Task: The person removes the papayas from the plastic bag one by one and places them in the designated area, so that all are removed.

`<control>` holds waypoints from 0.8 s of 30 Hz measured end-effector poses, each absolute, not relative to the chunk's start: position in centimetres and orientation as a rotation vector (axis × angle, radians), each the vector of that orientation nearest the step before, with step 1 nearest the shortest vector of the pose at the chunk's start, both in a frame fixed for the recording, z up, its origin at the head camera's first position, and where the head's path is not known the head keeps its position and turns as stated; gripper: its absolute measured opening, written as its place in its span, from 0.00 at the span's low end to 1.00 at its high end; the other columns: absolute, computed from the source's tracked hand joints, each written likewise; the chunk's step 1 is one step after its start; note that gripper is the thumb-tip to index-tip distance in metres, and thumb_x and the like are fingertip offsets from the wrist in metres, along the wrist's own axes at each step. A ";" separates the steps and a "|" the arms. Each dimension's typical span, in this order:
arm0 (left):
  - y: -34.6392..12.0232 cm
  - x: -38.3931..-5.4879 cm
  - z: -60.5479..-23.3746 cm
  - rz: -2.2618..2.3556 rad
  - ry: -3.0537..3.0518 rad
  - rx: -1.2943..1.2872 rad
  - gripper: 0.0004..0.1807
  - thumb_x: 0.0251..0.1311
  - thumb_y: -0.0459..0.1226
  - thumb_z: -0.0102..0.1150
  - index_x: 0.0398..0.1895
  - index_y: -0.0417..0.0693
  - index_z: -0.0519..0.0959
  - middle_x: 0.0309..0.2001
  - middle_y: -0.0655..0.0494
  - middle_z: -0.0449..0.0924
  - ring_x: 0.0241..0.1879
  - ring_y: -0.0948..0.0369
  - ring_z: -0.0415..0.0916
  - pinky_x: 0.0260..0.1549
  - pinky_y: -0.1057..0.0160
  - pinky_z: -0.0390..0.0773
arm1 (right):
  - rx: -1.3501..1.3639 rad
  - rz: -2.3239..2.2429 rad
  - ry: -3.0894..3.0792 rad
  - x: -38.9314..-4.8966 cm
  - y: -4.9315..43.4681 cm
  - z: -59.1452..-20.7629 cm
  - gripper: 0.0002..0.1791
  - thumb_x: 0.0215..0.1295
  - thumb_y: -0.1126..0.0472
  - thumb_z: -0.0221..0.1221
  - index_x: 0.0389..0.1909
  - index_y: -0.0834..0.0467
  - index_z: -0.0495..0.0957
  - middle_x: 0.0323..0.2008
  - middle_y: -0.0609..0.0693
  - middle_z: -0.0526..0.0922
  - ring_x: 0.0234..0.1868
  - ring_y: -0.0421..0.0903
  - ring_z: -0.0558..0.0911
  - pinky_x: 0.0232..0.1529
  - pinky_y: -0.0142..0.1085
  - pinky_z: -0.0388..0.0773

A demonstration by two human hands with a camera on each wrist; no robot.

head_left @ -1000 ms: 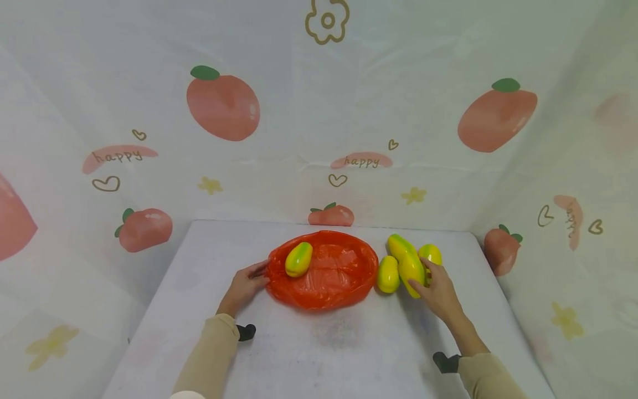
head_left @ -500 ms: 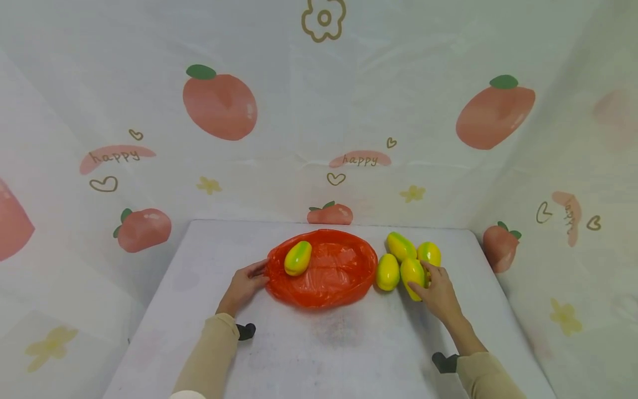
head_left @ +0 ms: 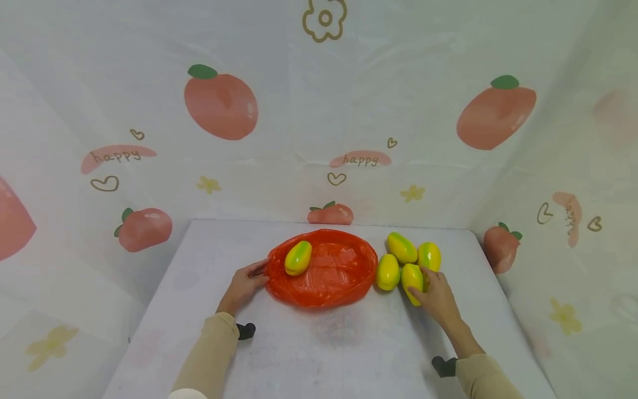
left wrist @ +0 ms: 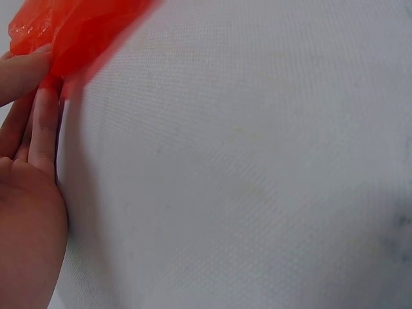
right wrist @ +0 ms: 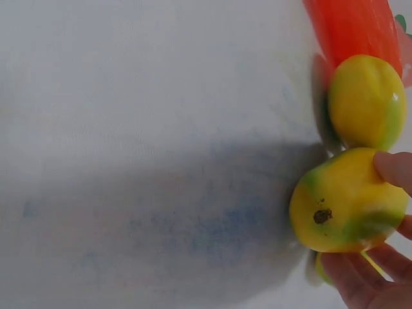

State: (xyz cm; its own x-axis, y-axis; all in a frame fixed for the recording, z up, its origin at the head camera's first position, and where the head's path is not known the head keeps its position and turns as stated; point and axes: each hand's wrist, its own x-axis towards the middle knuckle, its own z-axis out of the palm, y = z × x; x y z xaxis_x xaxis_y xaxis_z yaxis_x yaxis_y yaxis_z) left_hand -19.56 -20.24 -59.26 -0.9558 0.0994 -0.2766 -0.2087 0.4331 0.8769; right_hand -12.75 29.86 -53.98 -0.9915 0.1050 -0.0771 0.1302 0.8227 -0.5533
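Observation:
A red plastic bag point(head_left: 331, 300) lies spread open like a shallow bowl near the middle of the table. One glossy yellow-green oval fruit point(head_left: 299, 259) rests inside it, toward the left. My left hand point(head_left: 243, 287) pinches the bag's left rim, thumb above and fingers below in the left wrist view. To the right of the bag, my right hand point(head_left: 440, 299) grips another yellow-green fruit point(right wrist: 341, 203) between thumb and fingers, its dark stem end facing the right wrist camera. Around it are three similar fruits: one beside the bag point(head_left: 387, 272), one behind point(head_left: 401, 247), one at right point(head_left: 430, 256).
The white table point(head_left: 319, 360) ends at a hanging white cloth point(head_left: 279, 183) printed with peaches and "happy". The cloth also closes off the left and right sides. Dark mounts stick out from both wrists.
My right hand has drawn its fruit slightly toward me, so it no longer overlaps the fruit behind. The left hand and the bag have stayed in place.

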 end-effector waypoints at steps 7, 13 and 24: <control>-20.0 -19.4 -59.1 1.547 2.396 -0.109 0.30 0.70 0.38 0.59 0.74 0.60 0.70 0.70 0.49 0.74 0.70 0.48 0.72 0.69 0.47 0.74 | 0.238 -0.882 2.945 -12.9 29.6 -54.4 0.41 0.67 0.56 0.65 0.75 0.66 0.59 0.62 0.71 0.66 0.58 0.66 0.74 0.63 0.62 0.75; -20.2 -19.5 -59.0 1.534 2.402 -0.110 0.30 0.70 0.39 0.58 0.75 0.61 0.69 0.71 0.49 0.74 0.70 0.48 0.71 0.69 0.47 0.74 | 0.231 -0.858 2.964 -13.2 29.4 -54.5 0.41 0.68 0.55 0.65 0.75 0.66 0.59 0.62 0.71 0.67 0.58 0.66 0.74 0.63 0.62 0.75; -20.3 -19.5 -59.3 1.545 2.366 -0.143 0.30 0.70 0.40 0.59 0.74 0.63 0.69 0.71 0.50 0.73 0.71 0.48 0.70 0.70 0.47 0.74 | 0.139 -0.791 3.030 -13.1 29.4 -54.0 0.39 0.69 0.54 0.63 0.74 0.67 0.61 0.63 0.73 0.67 0.59 0.69 0.74 0.62 0.63 0.75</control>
State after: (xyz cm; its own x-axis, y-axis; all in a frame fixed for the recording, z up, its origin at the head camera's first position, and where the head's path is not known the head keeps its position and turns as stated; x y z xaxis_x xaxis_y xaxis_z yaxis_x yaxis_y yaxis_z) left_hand -19.48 -20.27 -59.26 -0.9467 0.0852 -0.3105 -0.2501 0.4129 0.8758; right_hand -13.13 29.36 -54.01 -0.9960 0.0842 -0.0290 0.0877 0.8688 -0.4873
